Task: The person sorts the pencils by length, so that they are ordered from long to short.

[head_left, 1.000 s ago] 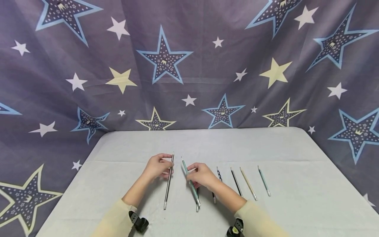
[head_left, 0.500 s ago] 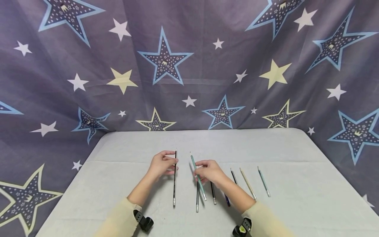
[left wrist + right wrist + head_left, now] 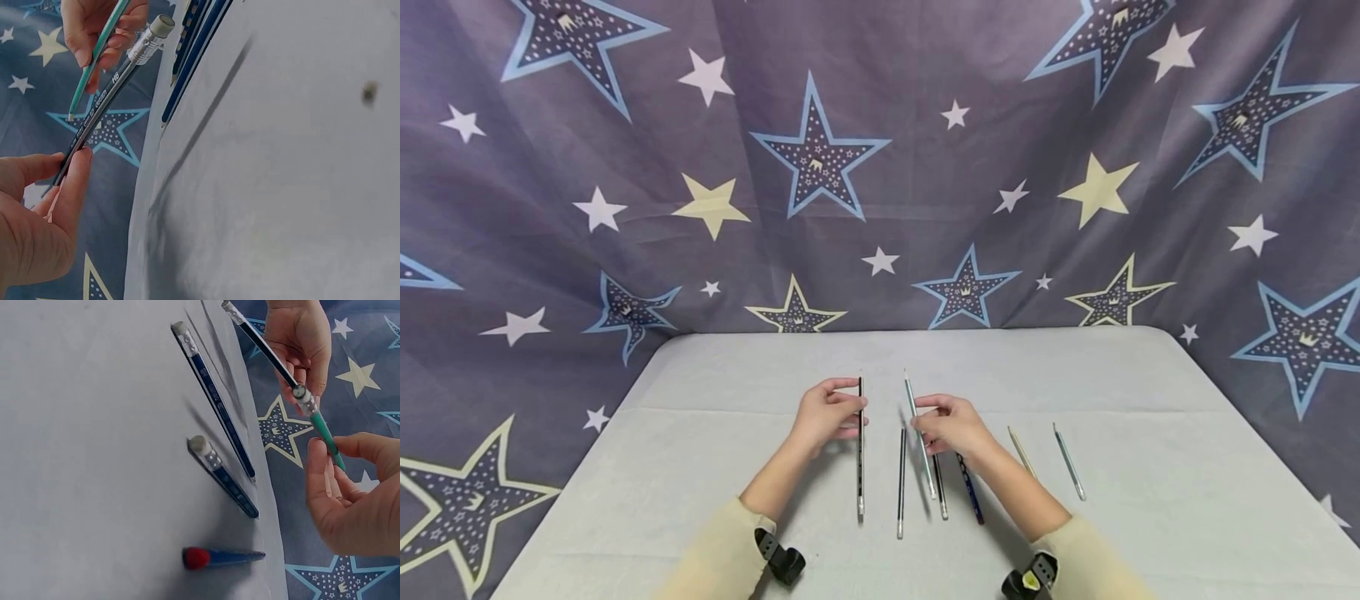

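Note:
My left hand [image 3: 826, 415] pinches a black pencil [image 3: 861, 471] between thumb and fingers near its pointed end. Its silver ferrule and pale eraser point toward me, and HB lettering shows on the barrel in the left wrist view. To the right, my right hand [image 3: 957, 427] pinches a green pencil [image 3: 323, 430] the same way, eraser end toward me. Both pencils are held above the table, with shadows below. Between the hands a dark pencil [image 3: 901, 487] lies on the cloth. Another dark pencil [image 3: 942, 497] lies partly under the green one in the head view.
Beside the right forearm lies a blue patterned pencil [image 3: 972, 493] with a red end [image 3: 197, 558]. Farther right are a gold pencil [image 3: 1020, 450], partly covered by the arm, and a second green pencil [image 3: 1067, 461]. A star-print curtain [image 3: 880, 167] hangs behind the white table [image 3: 737, 367].
Both hands have moved right and slightly away from me, each with its pencil. The green pencil no longer overlaps the leftmost dark one. The right arm now covers a black pencil seen earlier.

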### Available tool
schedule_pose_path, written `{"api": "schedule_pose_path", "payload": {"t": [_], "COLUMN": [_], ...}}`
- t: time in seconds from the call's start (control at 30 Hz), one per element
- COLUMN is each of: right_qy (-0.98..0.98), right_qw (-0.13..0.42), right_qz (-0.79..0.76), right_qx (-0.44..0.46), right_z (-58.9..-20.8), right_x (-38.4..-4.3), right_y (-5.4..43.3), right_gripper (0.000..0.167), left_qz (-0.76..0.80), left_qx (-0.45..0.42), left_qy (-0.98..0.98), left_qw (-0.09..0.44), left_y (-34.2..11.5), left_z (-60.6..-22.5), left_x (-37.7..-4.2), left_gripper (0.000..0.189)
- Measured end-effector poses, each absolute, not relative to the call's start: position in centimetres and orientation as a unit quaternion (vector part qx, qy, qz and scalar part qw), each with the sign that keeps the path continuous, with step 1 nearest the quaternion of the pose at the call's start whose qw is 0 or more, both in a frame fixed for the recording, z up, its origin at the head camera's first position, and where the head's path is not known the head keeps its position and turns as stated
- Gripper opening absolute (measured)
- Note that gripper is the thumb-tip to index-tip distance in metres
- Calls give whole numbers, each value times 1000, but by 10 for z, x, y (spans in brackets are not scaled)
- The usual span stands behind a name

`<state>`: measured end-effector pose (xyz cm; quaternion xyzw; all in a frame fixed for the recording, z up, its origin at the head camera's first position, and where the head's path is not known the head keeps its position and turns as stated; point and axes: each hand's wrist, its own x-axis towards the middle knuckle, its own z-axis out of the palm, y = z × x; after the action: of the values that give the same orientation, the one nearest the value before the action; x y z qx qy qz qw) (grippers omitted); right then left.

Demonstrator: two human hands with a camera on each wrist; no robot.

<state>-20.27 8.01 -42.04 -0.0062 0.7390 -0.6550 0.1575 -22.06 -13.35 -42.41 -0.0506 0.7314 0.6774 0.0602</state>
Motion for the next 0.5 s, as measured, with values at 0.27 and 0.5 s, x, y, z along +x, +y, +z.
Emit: {"api": "schedule_pose_path", "payload": {"t": [0.27,0.5], "right_qy": [727,723], "right_qw": [152,150], "right_qz": [-669,-674], "right_qx": [8,7], "right_z": [-420,-416], "right_x": [-204,-202], "right_y": [89,90], "right_gripper": [42,43], "left_qz": [685,687], "left_qx": [-49,-47], "left_qy": [725,723], "left_qw": [56,51], "left_y": [-122,-114], "left_z": [-425,-418], "left_x": [-226,-231], "left_gripper": [40,39]}}
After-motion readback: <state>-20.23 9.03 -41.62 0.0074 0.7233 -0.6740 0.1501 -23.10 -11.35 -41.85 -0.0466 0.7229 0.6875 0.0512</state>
